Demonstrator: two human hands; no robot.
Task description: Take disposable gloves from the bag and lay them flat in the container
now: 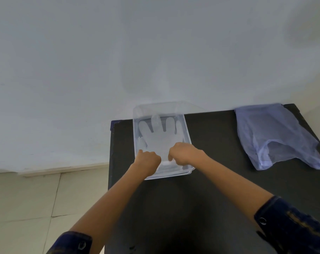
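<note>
A clear plastic container (187, 132) stands at the far left of the black table. A translucent disposable glove (158, 136) lies spread flat inside it, fingers pointing away from me. My left hand (149, 160) and my right hand (183, 153) are both curled inside the container's near end, fingers pinching the glove's cuff edge. The cuff itself is partly hidden under my hands. The pale blue plastic bag (272, 136) lies crumpled at the table's far right, well away from both hands.
The black table (219, 162) butts against a white wall (119, 61). Its left edge runs just beside the container, with tiled floor (27, 198) below on the left. Bare tabletop lies between the container and the bag.
</note>
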